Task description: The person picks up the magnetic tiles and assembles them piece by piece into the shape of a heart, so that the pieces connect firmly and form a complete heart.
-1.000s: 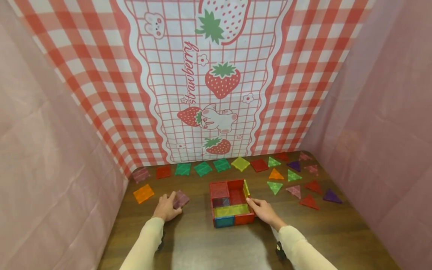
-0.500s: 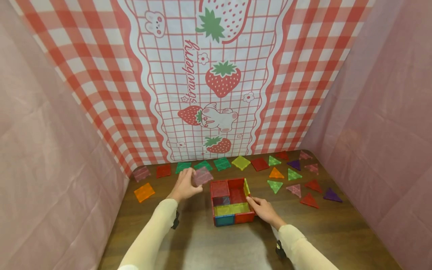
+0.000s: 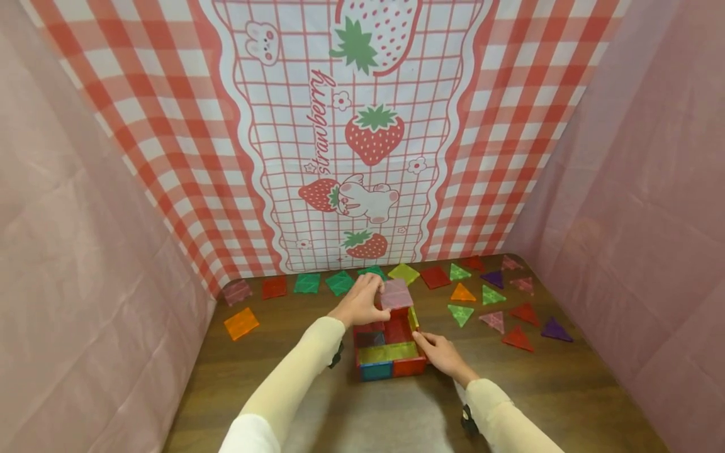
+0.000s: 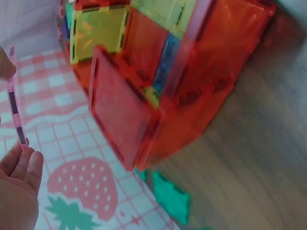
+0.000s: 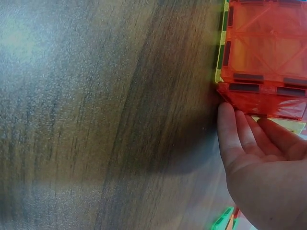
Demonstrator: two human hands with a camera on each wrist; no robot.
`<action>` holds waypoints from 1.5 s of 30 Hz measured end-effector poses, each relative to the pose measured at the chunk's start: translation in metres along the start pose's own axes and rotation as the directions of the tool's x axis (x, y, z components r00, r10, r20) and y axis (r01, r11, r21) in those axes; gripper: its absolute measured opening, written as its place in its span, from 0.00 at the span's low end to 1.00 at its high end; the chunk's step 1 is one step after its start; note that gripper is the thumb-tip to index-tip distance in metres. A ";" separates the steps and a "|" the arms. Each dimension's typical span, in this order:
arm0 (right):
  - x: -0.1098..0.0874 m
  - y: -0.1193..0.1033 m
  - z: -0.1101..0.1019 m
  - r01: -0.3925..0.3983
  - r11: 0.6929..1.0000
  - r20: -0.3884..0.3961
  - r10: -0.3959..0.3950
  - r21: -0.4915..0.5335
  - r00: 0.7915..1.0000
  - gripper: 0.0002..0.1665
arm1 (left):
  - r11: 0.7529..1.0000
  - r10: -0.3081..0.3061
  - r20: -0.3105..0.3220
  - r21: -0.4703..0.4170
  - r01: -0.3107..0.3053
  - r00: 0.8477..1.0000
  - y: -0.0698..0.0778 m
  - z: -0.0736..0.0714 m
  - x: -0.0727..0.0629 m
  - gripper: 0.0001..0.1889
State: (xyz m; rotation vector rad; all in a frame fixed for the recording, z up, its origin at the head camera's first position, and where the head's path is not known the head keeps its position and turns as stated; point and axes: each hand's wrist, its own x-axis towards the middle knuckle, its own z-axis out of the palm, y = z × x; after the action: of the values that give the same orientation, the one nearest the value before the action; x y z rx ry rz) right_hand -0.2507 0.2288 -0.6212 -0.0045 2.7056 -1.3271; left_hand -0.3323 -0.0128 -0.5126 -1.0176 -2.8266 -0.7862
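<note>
In the head view, my left hand (image 3: 359,302) pinches a pink translucent square magnetic tile (image 3: 396,294) above the back of a small open-topped box of magnetic tiles (image 3: 376,371). The left wrist view shows that tile (image 4: 15,108) edge-on between thumb and fingertips, apart from the box's red walls (image 4: 120,112). My right hand (image 3: 444,355) holds the box's right wall, its thumb at the top edge. Seen from the right wrist, its fingers (image 5: 230,127) lie along the outside of the red wall (image 5: 268,103); the thumb is hidden there. Yellow and dark panels divide the box inside.
Square tiles lie along the table's back edge, among them green (image 3: 307,283), yellow (image 3: 404,274) and red (image 3: 435,277). An orange square (image 3: 241,323) is at left. Several triangle tiles (image 3: 493,294) are scattered at right. A strawberry-patterned cloth (image 3: 374,135) hangs behind.
My left hand has picked the pink tile up from the table left of the box and carried it right, over the box's back. The right hand and the box have stayed in place.
</note>
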 end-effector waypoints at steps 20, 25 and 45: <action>-0.003 -0.003 0.000 0.007 1.000 -0.018 -0.007 -0.005 1.000 0.39 | 0.999 -0.033 0.062 0.028 0.031 0.998 -0.007 0.051 -0.002 0.21; -0.002 0.000 0.001 0.001 1.000 -0.008 0.000 0.011 1.000 0.41 | 0.998 -0.032 0.071 0.049 0.029 0.997 -0.008 0.051 -0.003 0.22; 0.000 0.002 0.004 0.000 1.000 -0.028 0.000 -0.010 1.000 0.43 | 0.988 0.009 0.086 0.154 -0.023 0.996 -0.018 0.051 -0.011 0.36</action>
State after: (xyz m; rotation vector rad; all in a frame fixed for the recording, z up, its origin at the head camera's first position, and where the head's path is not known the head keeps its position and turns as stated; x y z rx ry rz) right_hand -0.2502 0.2268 -0.6249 0.0136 2.7349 -1.3237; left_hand -0.3279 -0.0071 -0.5671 -1.0728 -2.8912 -0.5240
